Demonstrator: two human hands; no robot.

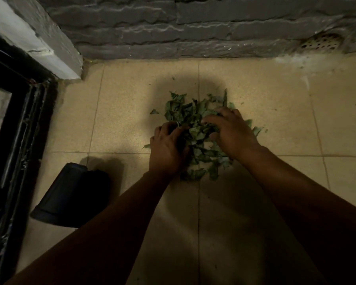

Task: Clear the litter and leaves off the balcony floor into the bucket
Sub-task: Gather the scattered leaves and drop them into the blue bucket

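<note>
Fingers of the left hand (pixel 166 148) and right hand (pixel 230 132) curl into the leaf pile (pixel 195 132), gathering a scoop; the dark bucket (pixel 70 194) lies tipped left of the pile, within reach.

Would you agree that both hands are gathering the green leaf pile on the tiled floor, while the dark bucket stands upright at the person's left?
Not quite: the head view shows the bucket lying on its side, not upright. Otherwise correct: the left hand and right hand are gathering the leaf pile on the tiled floor.
</note>
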